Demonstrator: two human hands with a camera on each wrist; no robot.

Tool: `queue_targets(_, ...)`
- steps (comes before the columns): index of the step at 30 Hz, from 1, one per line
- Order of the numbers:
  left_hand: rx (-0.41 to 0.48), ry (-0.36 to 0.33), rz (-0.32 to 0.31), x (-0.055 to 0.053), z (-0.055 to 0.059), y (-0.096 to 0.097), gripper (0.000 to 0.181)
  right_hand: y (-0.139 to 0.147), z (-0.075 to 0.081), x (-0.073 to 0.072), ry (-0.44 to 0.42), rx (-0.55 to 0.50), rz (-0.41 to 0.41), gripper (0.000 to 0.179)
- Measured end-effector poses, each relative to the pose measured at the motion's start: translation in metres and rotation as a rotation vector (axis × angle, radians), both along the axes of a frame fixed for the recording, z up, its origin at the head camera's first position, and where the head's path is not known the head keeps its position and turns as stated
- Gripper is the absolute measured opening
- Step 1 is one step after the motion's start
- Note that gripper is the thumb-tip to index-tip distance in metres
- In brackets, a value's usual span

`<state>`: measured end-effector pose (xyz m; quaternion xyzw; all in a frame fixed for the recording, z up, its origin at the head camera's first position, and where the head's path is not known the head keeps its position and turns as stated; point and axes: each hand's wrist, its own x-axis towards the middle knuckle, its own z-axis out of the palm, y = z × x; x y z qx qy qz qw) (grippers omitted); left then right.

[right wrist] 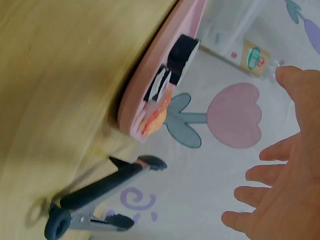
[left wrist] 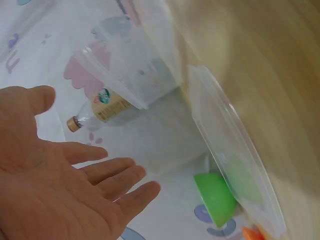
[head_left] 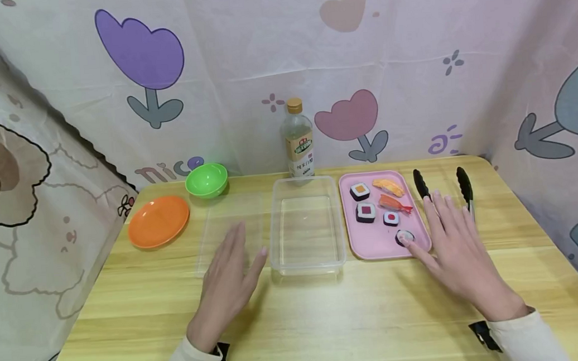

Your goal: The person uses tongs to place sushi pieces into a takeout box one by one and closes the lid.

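My left hand (head_left: 228,280) hovers with straight fingers over the near part of a clear flat lid (head_left: 230,210), holding nothing. My right hand (head_left: 457,252) is also extended and holds nothing; it is above the tongs (right wrist: 102,187), whose lower part it hides in the head view. The thumb overlaps a sushi roll (head_left: 402,234) in the head view, but the right wrist view shows the hand raised away from the tray. That pink tray (head_left: 374,247) carries several sushi pieces, among them a shrimp one (head_left: 393,203). Between the hands stands a clear plastic box (head_left: 309,267).
A bottle with a gold cap (head_left: 297,141) stands behind the box. At the back left are a green bowl (head_left: 207,180) and an orange plate (head_left: 158,222). A patterned cloth (head_left: 241,66) hangs behind the wooden table (head_left: 329,323).
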<state>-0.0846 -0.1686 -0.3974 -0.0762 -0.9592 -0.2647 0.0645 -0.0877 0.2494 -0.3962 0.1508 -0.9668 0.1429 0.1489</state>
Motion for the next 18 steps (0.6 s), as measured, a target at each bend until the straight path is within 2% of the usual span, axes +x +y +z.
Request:
queue_targets(3, 0.067, -0.028, -0.004, -0.002, 0.004, 0.003, 0.084, 0.006, 0.004, -0.002, -0.008, -0.001, -0.017, 0.093)
queue_targets(7, 0.099, -0.073, 0.013, -0.006, 0.006, 0.004, 0.083, 0.017, 0.005, -0.006, -0.025, -0.008, -0.045, 0.097)
queue_targets(13, 0.170, -0.142, 0.033, -0.012, 0.001, 0.006, 0.073, 0.035, 0.002, -0.014, -0.045, -0.045, -0.094, 0.100)
queue_targets(18, 0.216, -0.176, 0.034, -0.016, -0.002, 0.010, 0.067, 0.048, -0.001, -0.023, -0.111, -0.087, -0.173, 0.102)
